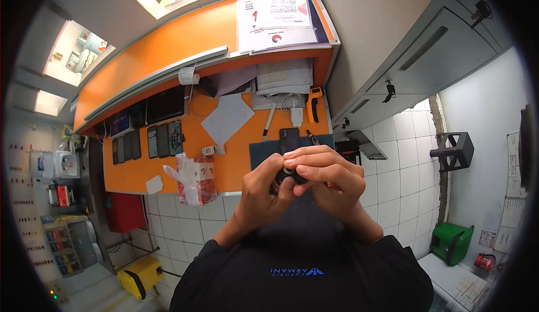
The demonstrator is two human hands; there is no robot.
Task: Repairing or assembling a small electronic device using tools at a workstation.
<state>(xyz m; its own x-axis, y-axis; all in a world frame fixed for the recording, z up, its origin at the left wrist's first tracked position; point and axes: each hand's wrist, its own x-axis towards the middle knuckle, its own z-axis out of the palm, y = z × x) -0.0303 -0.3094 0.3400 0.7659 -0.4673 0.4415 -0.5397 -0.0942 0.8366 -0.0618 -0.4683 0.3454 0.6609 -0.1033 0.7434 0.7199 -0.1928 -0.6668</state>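
My left hand (264,191) and my right hand (334,180) are closed together around a small dark object with a pale round top (288,171), mostly hidden by my fingers. Just beyond them a black phone (289,138) lies on a dark blue-green mat (264,152) at the front right of the orange desk (126,180). Pliers (314,139) lie to the phone's right. A red and white box with clear plastic (196,180) sits at the desk's front edge, left of my hands.
Several phones (168,140), loose papers (227,118), a white charger (296,117) and a yellow-black handheld tool (314,104) lie farther back on the desk. Grey cabinets (421,42) are at right, with a black stool (452,152) and green bin (452,242) below. A yellow case (137,278) stands lower left.
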